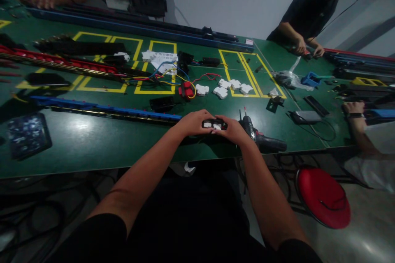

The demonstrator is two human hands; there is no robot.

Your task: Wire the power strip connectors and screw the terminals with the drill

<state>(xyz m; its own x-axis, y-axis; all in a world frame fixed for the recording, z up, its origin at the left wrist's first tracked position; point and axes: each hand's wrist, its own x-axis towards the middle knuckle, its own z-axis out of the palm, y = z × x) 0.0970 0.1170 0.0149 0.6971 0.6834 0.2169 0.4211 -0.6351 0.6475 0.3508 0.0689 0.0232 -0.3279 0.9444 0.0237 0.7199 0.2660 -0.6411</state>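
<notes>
Both my hands close round a small black housing with white pieces inside (214,125), near the table's front edge. My left hand (197,123) grips its left end, and my right hand (230,129) its right end. The fingertips meet along its near side. A black cordless drill (262,137) lies just right of my right hand, its bit toward the far side. Left of my left hand runs a long blue rail (108,110). Beyond my hands lie several white connector-like blocks (220,91) and a red and black part with wires (187,90).
A green table (92,144) with yellow tape outlines carries a red rail (61,62), papers (163,61), a blue bin (310,79) and a dark patterned pad (28,134). Co-workers' hands are at the far left, left edge, far right and right edge. A red stool (322,197) stands below right.
</notes>
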